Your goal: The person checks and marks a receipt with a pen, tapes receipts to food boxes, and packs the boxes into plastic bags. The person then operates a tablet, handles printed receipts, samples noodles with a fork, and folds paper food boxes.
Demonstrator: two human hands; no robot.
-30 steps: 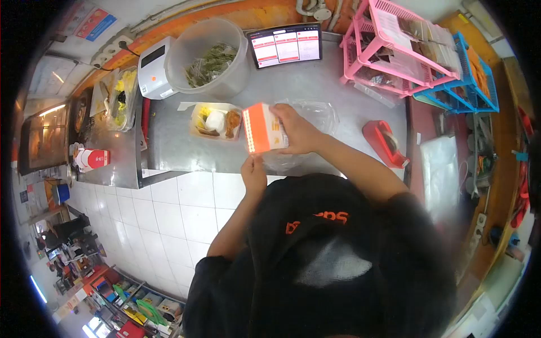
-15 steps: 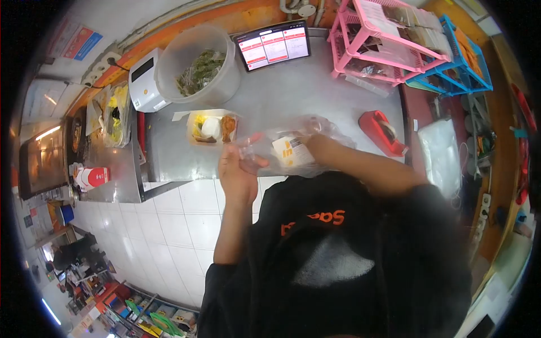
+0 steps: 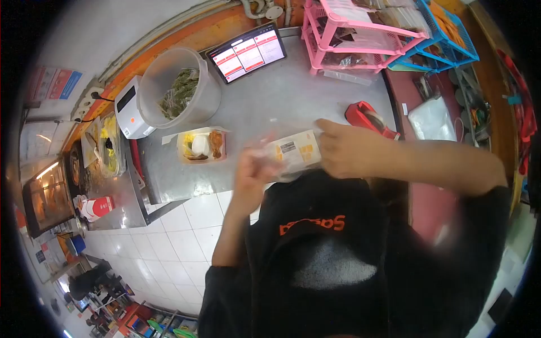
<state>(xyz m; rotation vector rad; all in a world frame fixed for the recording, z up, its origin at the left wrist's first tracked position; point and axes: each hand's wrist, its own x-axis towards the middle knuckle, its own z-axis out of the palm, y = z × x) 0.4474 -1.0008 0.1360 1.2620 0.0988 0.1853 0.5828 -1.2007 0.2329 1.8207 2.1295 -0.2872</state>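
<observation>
A white and yellow printed box [image 3: 296, 151] lies inside a clear plastic bag [image 3: 267, 141] near the counter's front edge. My left hand [image 3: 256, 172] is at the bag's left side, its fingers curled on the plastic and blurred. At the right end of the box, my right hand [image 3: 338, 149] has its fingers closed on the bag. An open food box [image 3: 202, 146] with rice, a piece of fried chicken and something yellow stands on the counter left of my hands.
Behind are a tub [image 3: 180, 87] of green packets, a white device [image 3: 134, 110] and a tablet [image 3: 247, 53]. Pink racks [image 3: 360, 39], a blue rack [image 3: 445, 42] and a red tape dispenser [image 3: 369, 118] stand at right. A red-white box [image 3: 97, 208] is far left.
The orange and white box, held outside the bag a second ago, is now inside it and turned. My right hand has shifted to the bag's right end; the view has tilted and shifted.
</observation>
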